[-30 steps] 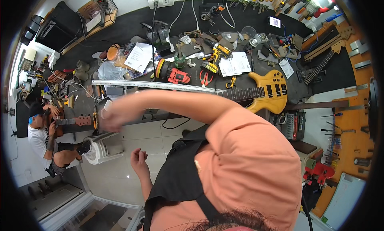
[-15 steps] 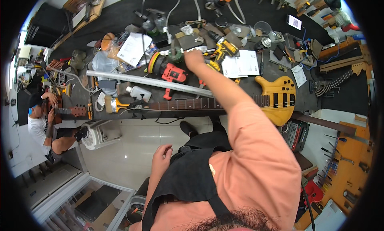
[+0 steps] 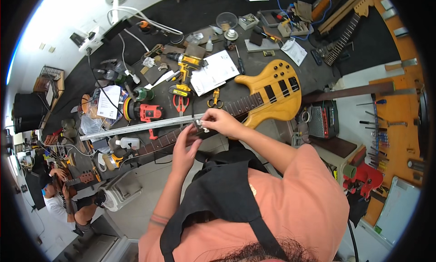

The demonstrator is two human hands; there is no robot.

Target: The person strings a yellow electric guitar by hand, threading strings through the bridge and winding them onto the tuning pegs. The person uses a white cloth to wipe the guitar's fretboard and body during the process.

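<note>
Half a second earlier, the right hand (image 3: 220,122) was stretched across the bench (image 3: 175,111) beside the green jar (image 3: 144,94); at this moment it was drawn back over the neck of the guitar (image 3: 272,98). The left hand (image 3: 183,155), formerly held low in front of the apron (image 3: 218,203), was raised to meet it, so that the two stood just beside one another. The view was also turned, bringing the wall socket (image 3: 92,40) into sight at upper left. The seated person (image 3: 56,200) at far left held a second guitar, as before.

The right thumb and fingers were clamped together on a small pale thing (image 3: 205,129), which was located above the neck, between the hands. It was light in tone and irregular in outline, and too small and partly covered for its kind to be told. The left fingers were bent toward it, with the thumb apart from them; whether they touched it could not be told.

The guitar lay flat along the front of the bench, its honey-coloured body to the right, bearing dark blocks and black knobs. The long metal bar (image 3: 141,128) lay aslant, its right end near the hands.
</note>
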